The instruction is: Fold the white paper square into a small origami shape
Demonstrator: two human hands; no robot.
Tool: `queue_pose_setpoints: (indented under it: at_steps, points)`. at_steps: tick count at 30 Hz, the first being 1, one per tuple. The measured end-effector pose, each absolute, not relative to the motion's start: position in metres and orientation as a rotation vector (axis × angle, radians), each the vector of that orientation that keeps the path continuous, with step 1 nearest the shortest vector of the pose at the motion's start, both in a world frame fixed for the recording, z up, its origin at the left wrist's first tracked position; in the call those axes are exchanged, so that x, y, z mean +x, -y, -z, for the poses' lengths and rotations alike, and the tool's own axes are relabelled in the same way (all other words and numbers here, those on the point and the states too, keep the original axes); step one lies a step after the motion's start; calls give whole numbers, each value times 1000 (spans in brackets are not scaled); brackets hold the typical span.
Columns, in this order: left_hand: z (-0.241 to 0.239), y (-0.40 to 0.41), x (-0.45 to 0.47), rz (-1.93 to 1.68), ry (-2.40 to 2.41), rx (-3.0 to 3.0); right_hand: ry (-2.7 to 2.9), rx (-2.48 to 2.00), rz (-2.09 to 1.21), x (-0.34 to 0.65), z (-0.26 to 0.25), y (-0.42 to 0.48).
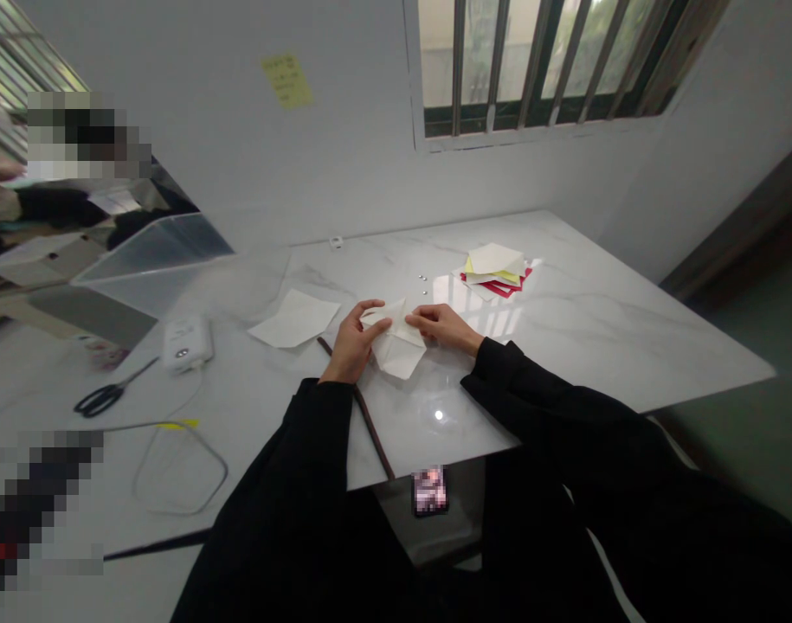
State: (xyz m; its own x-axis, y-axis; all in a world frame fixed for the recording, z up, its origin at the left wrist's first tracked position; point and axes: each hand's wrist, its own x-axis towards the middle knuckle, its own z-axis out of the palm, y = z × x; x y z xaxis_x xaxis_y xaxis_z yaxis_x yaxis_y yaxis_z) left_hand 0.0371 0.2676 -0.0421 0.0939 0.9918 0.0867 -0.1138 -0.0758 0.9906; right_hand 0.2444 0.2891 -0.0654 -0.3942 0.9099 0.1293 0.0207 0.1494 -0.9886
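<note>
Pinching grip on the left: your left hand [353,342] closes thumb and fingers on the folded white paper [399,350] from 9 o'clock. Narrow contact on the right: your right hand [444,327] lays its fingertips [414,319] on the paper from 3 o'clock; whether its thumb closes beneath is hidden.

Paper held just above the marble table [629,346], mid-tabletop. Around it, with 12 o'clock away from you:
- loose white sheet [295,318], 9 o'clock, near
- red, yellow and white paper stack [496,270], 1 o'clock
- dark stick [363,407], 6 o'clock
- black-handled scissors [106,394], 8 o'clock, well apart
</note>
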Motion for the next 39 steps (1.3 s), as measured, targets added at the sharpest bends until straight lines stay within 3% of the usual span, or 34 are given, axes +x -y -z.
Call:
queue_pose_setpoints:
  at_steps: [9, 20, 39]
  points:
    - [41, -263, 38, -1044, -996, 1384, 1610, -909, -1351, 244, 67, -288]
    - [30, -262, 37, -1070, -865, 1016, 1011, -1032, -1390, 249, 65, -294]
    - [37, -260, 43, -1162, -874, 1181, 960, -981, -1489, 241, 62, -287]
